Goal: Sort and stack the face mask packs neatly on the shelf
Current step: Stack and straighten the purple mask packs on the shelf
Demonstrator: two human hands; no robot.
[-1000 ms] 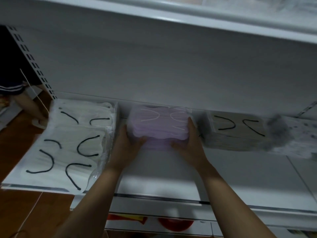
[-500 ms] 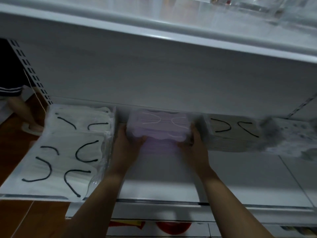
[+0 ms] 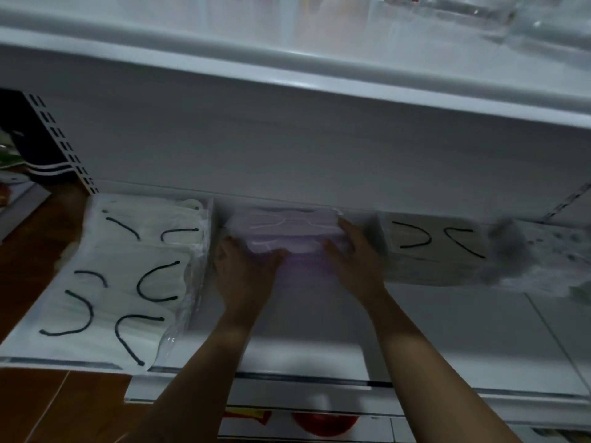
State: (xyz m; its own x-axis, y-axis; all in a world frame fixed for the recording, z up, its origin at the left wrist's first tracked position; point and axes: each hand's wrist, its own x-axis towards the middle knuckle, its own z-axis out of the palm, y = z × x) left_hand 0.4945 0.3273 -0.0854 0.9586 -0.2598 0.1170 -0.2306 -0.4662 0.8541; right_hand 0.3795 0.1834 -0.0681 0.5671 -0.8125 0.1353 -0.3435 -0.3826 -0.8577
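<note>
A stack of lilac mask packs (image 3: 287,230) with white ear loops lies at the back of the white shelf (image 3: 431,330), against the rear wall. My left hand (image 3: 244,270) grips its front left corner, thumb on top. My right hand (image 3: 351,260) grips its right side, fingers along the edge. Left of them lie white mask packs (image 3: 128,282) with black ear loops, in a front and a back pile. To the right sits a beige pack stack (image 3: 435,251) with black loops.
Blurred grey and white packs (image 3: 537,260) lie at the far right of the shelf. An upper shelf edge (image 3: 287,68) overhangs close above. A wooden floor (image 3: 32,251) and a person's dark striped clothing show at the left. Red items sit on a lower level.
Both hands have pushed the lilac stack a little farther back toward the rear wall. The camera has tilted slightly upward.
</note>
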